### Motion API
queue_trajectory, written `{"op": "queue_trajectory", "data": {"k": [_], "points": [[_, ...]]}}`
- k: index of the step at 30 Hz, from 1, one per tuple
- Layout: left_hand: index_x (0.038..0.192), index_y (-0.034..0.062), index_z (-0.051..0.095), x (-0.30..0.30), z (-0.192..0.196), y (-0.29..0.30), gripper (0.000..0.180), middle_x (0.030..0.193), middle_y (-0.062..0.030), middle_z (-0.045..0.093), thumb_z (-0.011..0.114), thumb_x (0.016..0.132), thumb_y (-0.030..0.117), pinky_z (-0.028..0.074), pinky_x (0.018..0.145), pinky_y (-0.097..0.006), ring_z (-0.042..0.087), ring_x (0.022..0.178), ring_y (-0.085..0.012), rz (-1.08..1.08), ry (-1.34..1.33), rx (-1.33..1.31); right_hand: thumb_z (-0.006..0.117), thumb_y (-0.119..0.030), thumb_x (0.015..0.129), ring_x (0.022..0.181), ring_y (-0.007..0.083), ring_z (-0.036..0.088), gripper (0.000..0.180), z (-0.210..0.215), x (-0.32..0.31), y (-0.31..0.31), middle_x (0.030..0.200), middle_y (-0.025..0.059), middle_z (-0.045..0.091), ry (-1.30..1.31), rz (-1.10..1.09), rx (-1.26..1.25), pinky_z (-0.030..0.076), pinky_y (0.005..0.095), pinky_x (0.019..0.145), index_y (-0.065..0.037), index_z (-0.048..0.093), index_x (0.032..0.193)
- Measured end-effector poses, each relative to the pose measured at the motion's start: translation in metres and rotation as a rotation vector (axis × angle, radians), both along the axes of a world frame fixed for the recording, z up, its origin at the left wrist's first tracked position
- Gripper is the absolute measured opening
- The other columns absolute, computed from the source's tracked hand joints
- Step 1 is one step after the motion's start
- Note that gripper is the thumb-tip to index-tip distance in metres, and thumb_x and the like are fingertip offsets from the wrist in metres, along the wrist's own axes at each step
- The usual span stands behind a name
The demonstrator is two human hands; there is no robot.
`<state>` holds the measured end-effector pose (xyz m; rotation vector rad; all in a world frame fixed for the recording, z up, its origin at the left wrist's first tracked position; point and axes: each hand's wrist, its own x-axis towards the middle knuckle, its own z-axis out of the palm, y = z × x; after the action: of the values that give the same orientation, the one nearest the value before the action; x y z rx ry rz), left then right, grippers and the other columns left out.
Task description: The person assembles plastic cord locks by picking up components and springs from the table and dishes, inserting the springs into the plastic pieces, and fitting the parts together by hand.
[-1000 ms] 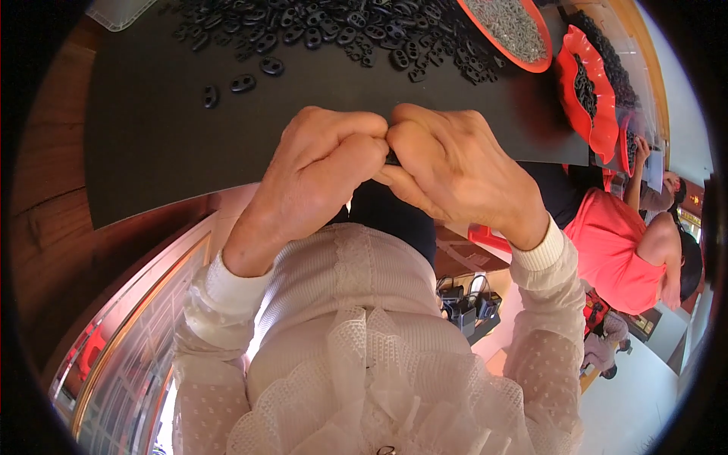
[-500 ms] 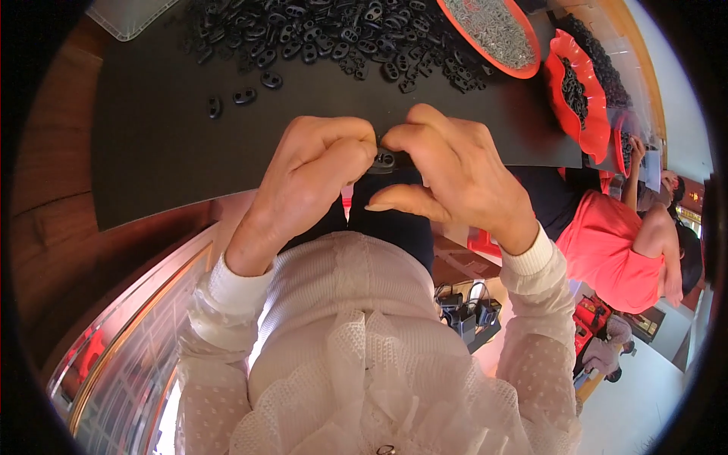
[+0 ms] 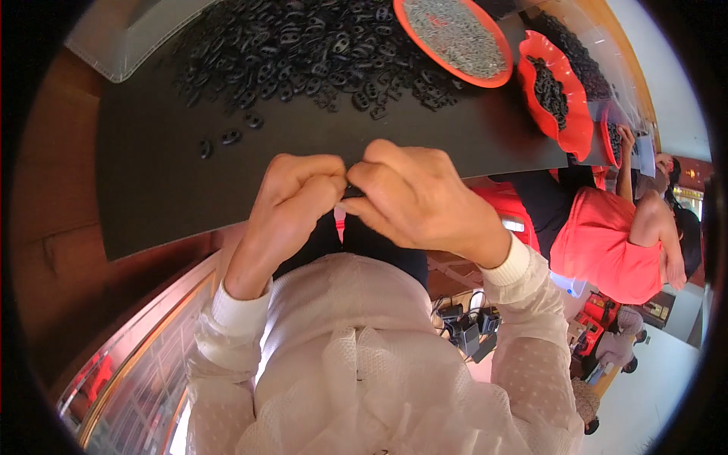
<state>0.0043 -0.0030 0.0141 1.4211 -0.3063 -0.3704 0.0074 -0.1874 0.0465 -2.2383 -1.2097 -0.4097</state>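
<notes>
At the near edge of the dark table, my left hand [image 3: 297,196] and my right hand [image 3: 422,199] meet with fingers closed. Between their fingertips is a small black cord lock [image 3: 351,191], almost wholly covered by the fingers. My right thumb and index finger pinch it from the right, and the curled left fingers press against it from the other side. A few loose black cord-lock pieces [image 3: 231,136] lie just beyond my left hand.
A big heap of black cord-lock pieces [image 3: 303,57] covers the far table [image 3: 152,182]. Right of it are a red plate of small metal springs [image 3: 455,38] and a red scalloped dish [image 3: 580,121] of black parts. A clear plastic bin [image 3: 121,53] stands far left. A person in coral clothing [image 3: 607,243] sits to the right.
My right thumb has closed up against the fingers, so the cord lock is now mostly hidden. Both hands appear slightly lower and further left in view, and the view itself has shifted.
</notes>
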Motion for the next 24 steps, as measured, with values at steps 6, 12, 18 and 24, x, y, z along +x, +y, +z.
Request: {"op": "queue_trajectory", "data": {"k": [6, 12, 18, 24], "points": [[0.06, -0.0006, 0.039, 0.002, 0.0, -0.001, 0.02, 0.053, 0.0, 0.032, 0.045, 0.077, 0.007, 0.021, 0.046, -0.029, 0.027, 0.05, -0.006, 0.041, 0.031, -0.01, 0.072, -0.015, 0.072, 0.057, 0.0265, 0.055, 0.027, -0.003, 0.007, -0.004, 0.073, 0.01, 0.047, 0.018, 0.019, 0.013, 0.046, 0.0362, 0.05, -0.002, 0.049, 0.078], [0.064, -0.0007, 0.046, 0.001, 0.011, -0.01, 0.021, 0.054, 0.0021, 0.037, 0.046, 0.083, 0.01, 0.024, 0.046, -0.026, 0.03, 0.051, -0.0046, 0.125, 0.174, -0.005, 0.079, -0.024, 0.065, 0.06, 0.0252, 0.057, 0.045, -0.007, 0.007, -0.023, 0.084, 0.0092, 0.051, 0.058, -0.071, 0.036, 0.048, 0.0346, 0.053, -0.002, 0.056, 0.097], [0.065, -0.0011, 0.047, 0.003, 0.015, -0.016, 0.021, 0.055, 0.0018, 0.039, 0.046, 0.083, 0.009, 0.024, 0.046, -0.026, 0.031, 0.051, -0.0047, 0.146, 0.169, 0.014, 0.079, -0.026, 0.065, 0.061, 0.0244, 0.058, 0.045, -0.007, 0.017, -0.016, 0.082, 0.008, 0.05, 0.045, -0.115, 0.058, 0.048, 0.0336, 0.053, -0.002, 0.057, 0.096], [0.062, 0.0001, 0.042, 0.006, 0.014, -0.016, 0.02, 0.054, 0.0004, 0.035, 0.044, 0.081, 0.005, 0.023, 0.046, -0.028, 0.029, 0.051, -0.0055, 0.145, 0.111, 0.072, 0.073, -0.02, 0.073, 0.061, 0.0247, 0.056, 0.028, -0.008, 0.021, -0.01, 0.074, 0.0084, 0.047, 0.104, -0.024, 0.082, 0.047, 0.0351, 0.051, -0.002, 0.052, 0.079]]}}
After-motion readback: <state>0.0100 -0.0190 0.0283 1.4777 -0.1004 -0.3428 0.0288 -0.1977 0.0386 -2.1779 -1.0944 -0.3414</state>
